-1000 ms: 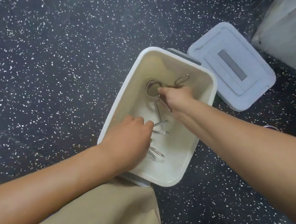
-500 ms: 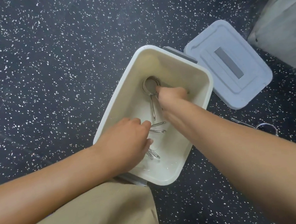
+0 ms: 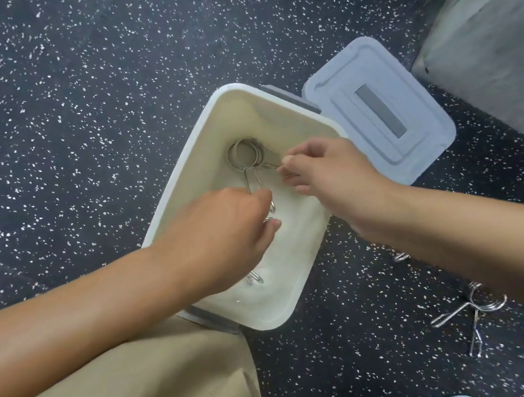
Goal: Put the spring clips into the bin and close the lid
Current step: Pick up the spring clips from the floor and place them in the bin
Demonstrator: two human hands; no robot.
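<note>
Clips (image 3: 246,158) sit in the bin (image 3: 181,190) at frame centre. I have my left hand (image 3: 225,234) curled in a loose fist over their handles and my right hand (image 3: 324,168) pinching a wire arm, probably to settle them flat. Lid (image 3: 416,100) waits upper right, off the bin; one more clip (image 3: 467,310) lies on the floor (image 3: 70,108), lower right.

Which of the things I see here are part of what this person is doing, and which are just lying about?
Part of the job:
white bin
grey lid, off, on the floor beside the bin
spring clips in the bin
spring clips on the floor
left hand and right hand, both over the bin

Just there:
grey block
speckled floor
</note>
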